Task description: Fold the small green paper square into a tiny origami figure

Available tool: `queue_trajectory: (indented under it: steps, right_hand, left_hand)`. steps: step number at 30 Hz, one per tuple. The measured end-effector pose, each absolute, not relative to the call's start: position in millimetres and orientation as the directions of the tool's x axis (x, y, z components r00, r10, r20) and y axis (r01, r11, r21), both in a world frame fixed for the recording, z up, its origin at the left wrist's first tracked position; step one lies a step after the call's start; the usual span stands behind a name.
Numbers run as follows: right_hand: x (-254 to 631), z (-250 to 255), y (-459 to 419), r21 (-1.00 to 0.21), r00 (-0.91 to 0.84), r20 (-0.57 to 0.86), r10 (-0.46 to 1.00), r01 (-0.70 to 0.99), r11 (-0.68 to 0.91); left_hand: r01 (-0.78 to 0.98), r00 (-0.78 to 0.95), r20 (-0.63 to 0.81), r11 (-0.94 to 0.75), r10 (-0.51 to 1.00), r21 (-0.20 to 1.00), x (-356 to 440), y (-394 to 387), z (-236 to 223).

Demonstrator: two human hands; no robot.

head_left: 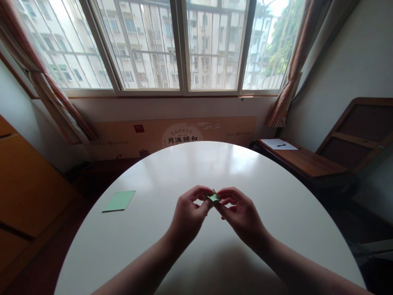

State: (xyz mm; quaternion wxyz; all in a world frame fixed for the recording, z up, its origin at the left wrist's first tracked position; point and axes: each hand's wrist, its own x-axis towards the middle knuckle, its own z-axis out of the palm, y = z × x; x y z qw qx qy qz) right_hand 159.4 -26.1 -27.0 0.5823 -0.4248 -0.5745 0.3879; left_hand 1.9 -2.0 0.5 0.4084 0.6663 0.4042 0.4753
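Note:
Between my two hands, above the white round table (147,254), is a small piece of folded green paper (214,198) with pointed corners. My left hand (192,207) pinches its left side between thumb and fingers. On the other side, the thumb and fingertips of my right hand (238,207) close on its right edge. Fingertips cover parts of the paper, so its full shape is hidden. A flat stack of green square paper (119,200) lies on the table to the left, apart from both hands.
Beyond the table, a printed board (123,135) leans below the barred window (211,53). A wooden side table (319,160) at the right bears a white sheet (273,144) and a pen (281,145). At the left edge stands an orange-brown wooden cabinet (27,184).

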Motion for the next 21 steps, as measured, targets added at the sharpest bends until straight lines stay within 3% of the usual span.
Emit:
queue_trajectory:
  steps: [6, 10, 21]
  right_hand:
    - [160.0, -25.8, -28.5, -0.937, -0.017, 0.333, 0.943, -0.115, 0.329]
    - [161.8, -24.8, -26.4, -0.953, -0.01, 0.253, 0.968, -0.178, 0.247]
    - [163.3, -18.1, -28.0, -0.966, -0.081, 0.123, 0.989, -0.236, 0.101]
  left_hand:
    - [0.071, 0.204, 0.282, -0.302, 0.937, 0.951, 1.7, -0.7, 5.9]
    - [0.031, 0.226, 0.238, -0.252, 0.944, 0.967, 0.9, 0.1, 7.2]
    - [0.048, 0.253, 0.228, -0.248, 0.94, 0.968, -0.2, 1.2, 6.9]
